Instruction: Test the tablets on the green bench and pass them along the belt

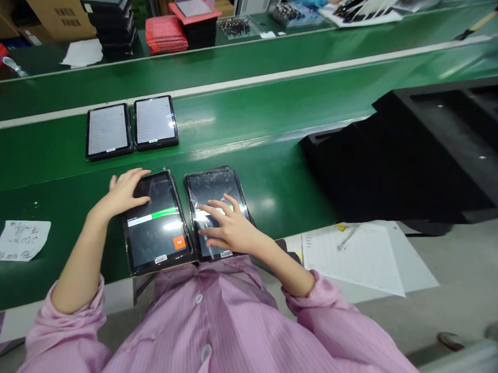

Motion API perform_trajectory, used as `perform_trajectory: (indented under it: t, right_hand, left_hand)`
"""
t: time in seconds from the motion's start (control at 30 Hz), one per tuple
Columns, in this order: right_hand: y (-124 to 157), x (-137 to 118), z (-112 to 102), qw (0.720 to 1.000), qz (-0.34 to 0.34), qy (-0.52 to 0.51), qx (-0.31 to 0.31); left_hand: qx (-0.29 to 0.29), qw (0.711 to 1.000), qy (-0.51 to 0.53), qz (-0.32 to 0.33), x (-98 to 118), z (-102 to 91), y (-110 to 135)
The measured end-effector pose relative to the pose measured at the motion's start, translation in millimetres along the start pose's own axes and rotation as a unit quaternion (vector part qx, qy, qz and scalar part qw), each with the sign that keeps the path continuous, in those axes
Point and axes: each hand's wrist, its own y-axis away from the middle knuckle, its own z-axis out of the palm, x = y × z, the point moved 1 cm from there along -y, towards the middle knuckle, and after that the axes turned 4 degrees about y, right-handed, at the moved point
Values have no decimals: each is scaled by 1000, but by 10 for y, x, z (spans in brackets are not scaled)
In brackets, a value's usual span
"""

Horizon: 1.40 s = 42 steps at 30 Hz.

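Two tablets lie side by side at the near edge of the green bench. My left hand [127, 192] rests at the upper left corner of the left tablet [153, 240], thumb and fingers apart. That tablet's dark screen shows a green and white bar and an orange button. Over the right tablet [207, 187] is my right hand [226, 227], fingers spread above or on its glass; I cannot tell whether they touch. A green patch on this screen is partly covered by the fingers.
Two more tablets, a left one [108, 130] and a right one [155, 121], lie lit farther back. A handwritten note [19, 241] is at left. Black foam trays [407, 160] stand at right above papers [353, 260]. Red pouches [167, 34] and dark boxes [110, 15] are stacked behind.
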Motion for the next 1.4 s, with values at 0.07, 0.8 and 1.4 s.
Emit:
perform_trajectory:
  t: [0.07, 0.8, 1.4]
  right_hand:
    - [72, 95, -42, 1000, 15, -11, 10]
    - [146, 1125, 483, 723, 448, -419, 317]
    - [523, 175, 235, 623, 402, -589, 322]
  left_hand:
    - [-18, 999, -3, 27, 261, 57, -106]
    - [7, 995, 92, 39, 857, 226, -104]
    - [29, 766, 638, -77, 1804, 831, 480]
